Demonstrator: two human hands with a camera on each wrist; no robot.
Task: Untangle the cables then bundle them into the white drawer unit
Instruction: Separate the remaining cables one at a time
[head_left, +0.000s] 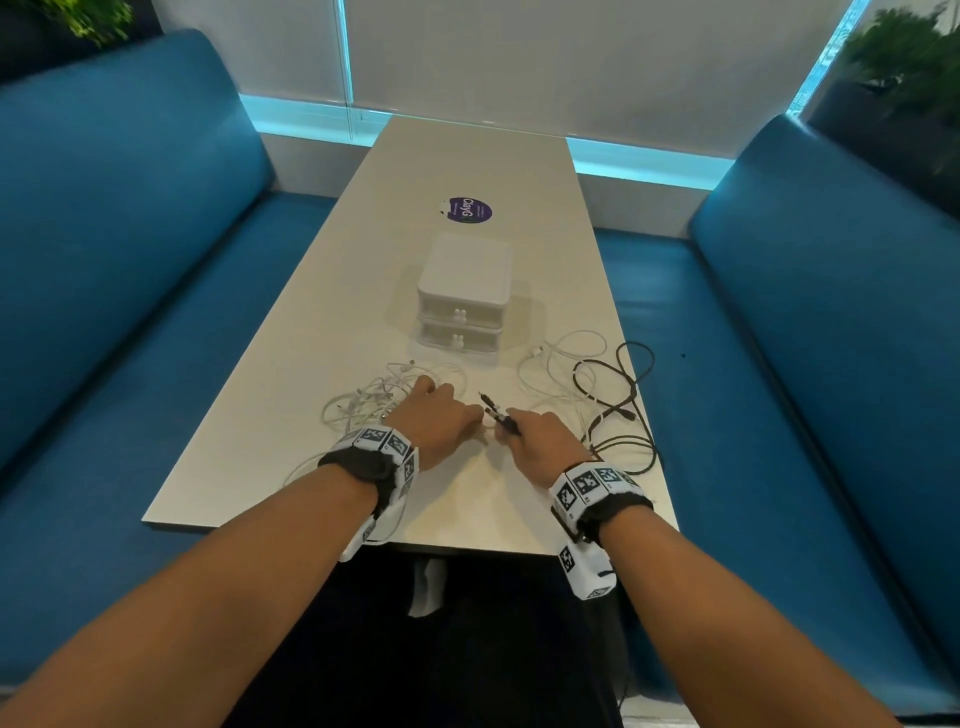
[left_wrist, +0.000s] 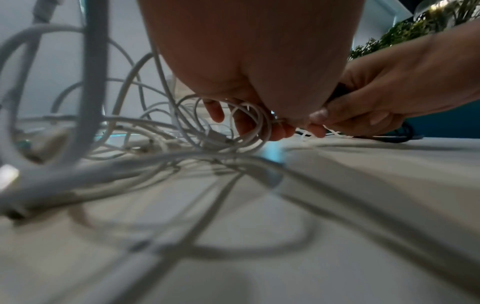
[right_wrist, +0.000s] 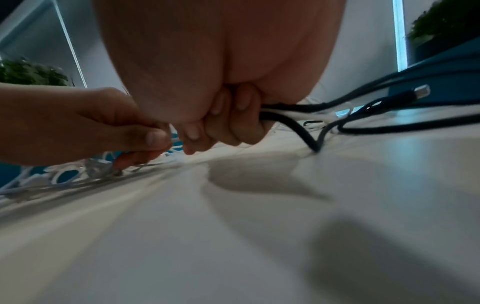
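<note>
The white drawer unit (head_left: 462, 296) stands mid-table with both drawers closed. A tangle of white cables (head_left: 374, 400) (left_wrist: 130, 123) lies to the left of my hands. My left hand (head_left: 467, 418) (left_wrist: 278, 123) pinches a thin white cable from that tangle between thumb and fingers. My right hand (head_left: 519, 431) (right_wrist: 228, 127) grips the black cable (head_left: 618, 400) (right_wrist: 363, 127) together with a white strand, and the cable's black plug ends (head_left: 496, 410) stick out of the fist. The two hands almost touch. More white cable (head_left: 561, 364) loops beside the black one on the right.
The long white table (head_left: 467, 156) carries a round purple sticker (head_left: 469, 209) behind the drawer unit. Blue benches (head_left: 130, 260) (head_left: 831, 312) flank both sides. The black cable's loops reach the table's right edge, and one USB plug (right_wrist: 420, 92) lies there.
</note>
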